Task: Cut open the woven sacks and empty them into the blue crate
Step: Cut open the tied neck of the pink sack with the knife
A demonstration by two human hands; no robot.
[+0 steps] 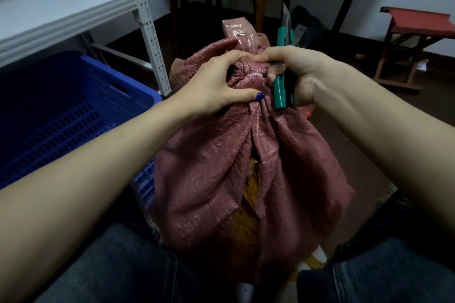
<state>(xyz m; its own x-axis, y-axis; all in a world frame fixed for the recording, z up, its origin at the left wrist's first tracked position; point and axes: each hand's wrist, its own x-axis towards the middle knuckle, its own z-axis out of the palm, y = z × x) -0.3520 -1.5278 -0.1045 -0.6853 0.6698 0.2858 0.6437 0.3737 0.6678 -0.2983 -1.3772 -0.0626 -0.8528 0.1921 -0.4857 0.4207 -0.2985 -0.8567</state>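
Head view: one camera looks down over both forearms to the person's lap.
Sack: a pink woven sack (221, 155) stands between the knees, its neck bunched and bound by a pale tie (253, 76).
Crate: the blue crate (73, 106) sits on the floor to the left, just beside the sack.
Left hand: the left hand (216, 81) has its fingers and thumb curled round the gathered neck at the tie.
Right hand: the right hand (295, 74) grips a green utility knife (282, 91) in its curled fingers, with the blade (286, 16) pointing up and away from the sack. Its thumb and forefinger reach in to touch the neck.
Contents: something yellowish (248, 194) shows through a fold low on the sack (what it is, I cannot tell).
Step in hand: probably opening the sack, since the tie is not yet cut.
Next move: the blade needs bringing down to the tie, and the cut should go away from the left fingers, which lie very close.
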